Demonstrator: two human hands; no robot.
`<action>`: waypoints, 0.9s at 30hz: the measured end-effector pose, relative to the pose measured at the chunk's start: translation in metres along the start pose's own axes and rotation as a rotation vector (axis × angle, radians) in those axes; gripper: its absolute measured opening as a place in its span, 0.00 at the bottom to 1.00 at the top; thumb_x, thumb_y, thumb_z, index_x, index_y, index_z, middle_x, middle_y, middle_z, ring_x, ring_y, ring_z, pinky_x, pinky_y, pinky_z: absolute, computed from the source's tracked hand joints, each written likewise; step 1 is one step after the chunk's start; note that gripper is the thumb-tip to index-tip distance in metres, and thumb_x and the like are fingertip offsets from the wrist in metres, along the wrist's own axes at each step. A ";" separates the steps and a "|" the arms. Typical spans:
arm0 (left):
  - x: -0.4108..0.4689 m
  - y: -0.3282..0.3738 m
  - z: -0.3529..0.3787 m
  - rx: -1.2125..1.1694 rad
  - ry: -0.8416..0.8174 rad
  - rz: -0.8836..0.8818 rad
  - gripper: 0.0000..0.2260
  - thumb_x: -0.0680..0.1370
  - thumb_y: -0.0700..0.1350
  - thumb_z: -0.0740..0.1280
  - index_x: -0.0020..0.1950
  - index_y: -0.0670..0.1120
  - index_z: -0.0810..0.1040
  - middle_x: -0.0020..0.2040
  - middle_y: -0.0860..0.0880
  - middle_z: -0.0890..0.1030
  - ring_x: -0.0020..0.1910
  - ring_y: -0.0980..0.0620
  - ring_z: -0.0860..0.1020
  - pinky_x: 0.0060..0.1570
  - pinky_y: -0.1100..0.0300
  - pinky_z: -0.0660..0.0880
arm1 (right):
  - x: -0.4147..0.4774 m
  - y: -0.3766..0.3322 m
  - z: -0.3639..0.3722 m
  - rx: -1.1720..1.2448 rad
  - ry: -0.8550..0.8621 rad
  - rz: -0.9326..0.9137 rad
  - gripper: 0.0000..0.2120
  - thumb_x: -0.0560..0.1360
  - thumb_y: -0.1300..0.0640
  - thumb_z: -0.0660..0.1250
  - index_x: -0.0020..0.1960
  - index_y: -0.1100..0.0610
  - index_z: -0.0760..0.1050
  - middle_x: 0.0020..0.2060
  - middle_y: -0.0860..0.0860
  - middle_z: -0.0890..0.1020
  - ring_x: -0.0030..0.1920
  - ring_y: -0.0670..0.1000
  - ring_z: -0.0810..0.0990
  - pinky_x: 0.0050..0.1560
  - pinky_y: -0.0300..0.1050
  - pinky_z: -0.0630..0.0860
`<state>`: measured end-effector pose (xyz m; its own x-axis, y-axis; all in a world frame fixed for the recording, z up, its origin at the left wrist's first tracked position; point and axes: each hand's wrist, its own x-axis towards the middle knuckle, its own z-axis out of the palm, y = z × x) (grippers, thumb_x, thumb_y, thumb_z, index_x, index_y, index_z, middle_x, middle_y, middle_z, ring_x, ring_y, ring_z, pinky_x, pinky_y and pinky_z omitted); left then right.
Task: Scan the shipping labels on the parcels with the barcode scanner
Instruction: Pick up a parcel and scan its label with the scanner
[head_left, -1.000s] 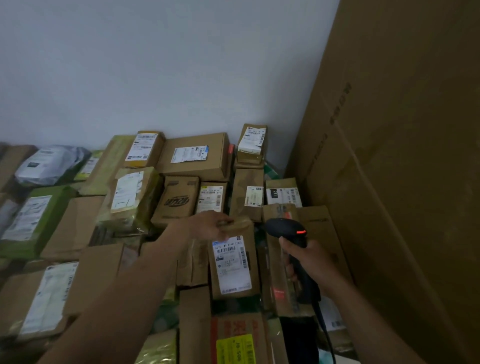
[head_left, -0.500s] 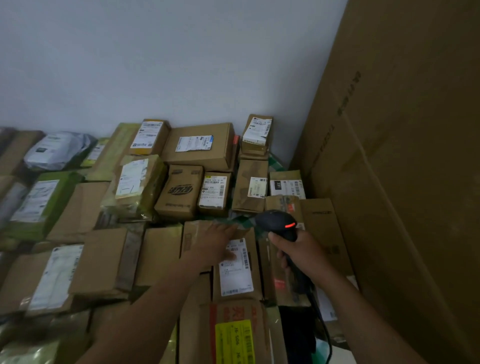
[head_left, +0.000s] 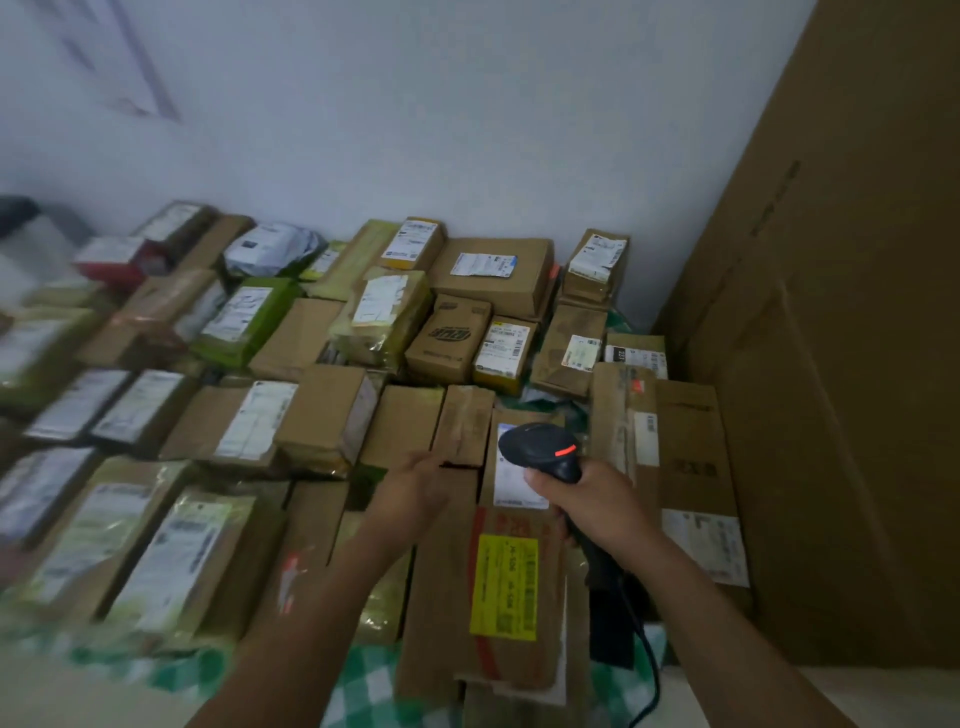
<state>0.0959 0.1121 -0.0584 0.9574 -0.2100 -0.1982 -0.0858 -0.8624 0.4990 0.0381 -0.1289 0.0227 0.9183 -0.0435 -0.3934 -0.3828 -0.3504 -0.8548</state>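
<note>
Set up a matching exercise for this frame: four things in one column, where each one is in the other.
Things:
1 barcode scanner
2 yellow label
3 grey mailer bag
4 tall cardboard sheet

Places:
A far row, by the wall
B gripped in the right hand
C upright along the right side
D on the near box in the middle

Pairs: 1-B, 2-D, 3-A, 4-C.

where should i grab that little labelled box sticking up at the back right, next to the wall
Take the small box by its two long side walls, coming down from above with the left hand, since the right hand grips the barcode scanner. It rises above the parcels around it, so those sides look free, and the top face is left clear for scanning.
</note>
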 end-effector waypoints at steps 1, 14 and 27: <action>-0.012 -0.007 0.005 0.005 0.000 -0.011 0.25 0.76 0.42 0.70 0.73 0.45 0.72 0.69 0.45 0.72 0.63 0.46 0.75 0.59 0.61 0.69 | -0.006 0.003 0.008 -0.021 -0.019 0.008 0.17 0.75 0.46 0.72 0.33 0.56 0.77 0.23 0.51 0.79 0.23 0.48 0.78 0.25 0.38 0.73; -0.092 -0.040 0.062 -0.193 -0.106 0.001 0.17 0.82 0.50 0.64 0.70 0.46 0.75 0.64 0.46 0.79 0.58 0.50 0.79 0.56 0.62 0.71 | -0.081 0.052 0.094 -0.125 0.263 0.179 0.13 0.75 0.46 0.72 0.40 0.54 0.75 0.28 0.49 0.79 0.27 0.45 0.76 0.27 0.34 0.69; -0.105 -0.010 0.076 -0.528 -0.263 0.098 0.33 0.76 0.60 0.69 0.77 0.58 0.60 0.64 0.62 0.74 0.61 0.60 0.75 0.48 0.76 0.68 | -0.118 0.066 0.094 -0.252 0.381 0.200 0.11 0.72 0.46 0.75 0.47 0.50 0.76 0.40 0.55 0.85 0.41 0.56 0.84 0.45 0.52 0.81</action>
<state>-0.0249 0.1080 -0.1069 0.8460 -0.4419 -0.2984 0.0425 -0.5019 0.8639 -0.1053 -0.0586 -0.0193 0.8190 -0.4554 -0.3491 -0.5620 -0.5136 -0.6484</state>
